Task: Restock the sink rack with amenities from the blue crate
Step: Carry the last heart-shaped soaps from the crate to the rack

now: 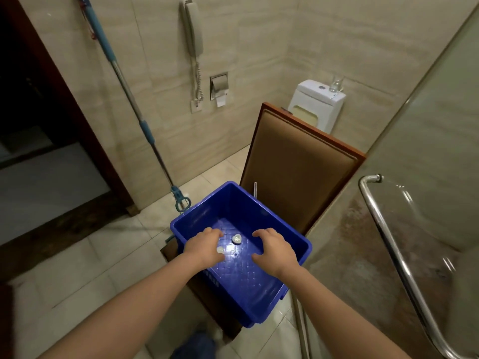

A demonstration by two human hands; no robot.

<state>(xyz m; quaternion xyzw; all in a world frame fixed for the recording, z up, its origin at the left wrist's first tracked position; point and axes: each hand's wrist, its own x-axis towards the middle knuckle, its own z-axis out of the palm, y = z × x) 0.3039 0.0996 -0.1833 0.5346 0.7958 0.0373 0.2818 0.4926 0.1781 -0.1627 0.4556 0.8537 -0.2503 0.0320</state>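
A blue crate (272, 216) stands on the seat of a brown chair, low in the middle of the view. Two small white wrapped amenities lie on its ribbed floor: a heart-shaped one (236, 238) and a round one (220, 250). My left hand (203, 248) reaches down inside the crate with curled fingers, right beside the round piece, and I cannot tell whether it touches it. My right hand (276, 248) hovers inside the crate to the right, fingers apart, holding nothing. The sink rack is out of view.
The padded chair back (298, 172) rises behind the crate. A mop with a blue and steel handle (134, 104) leans on the tiled wall at left. A glass shower door with a steel handle (388, 242) is at right. A toilet tank (317, 104) stands behind.
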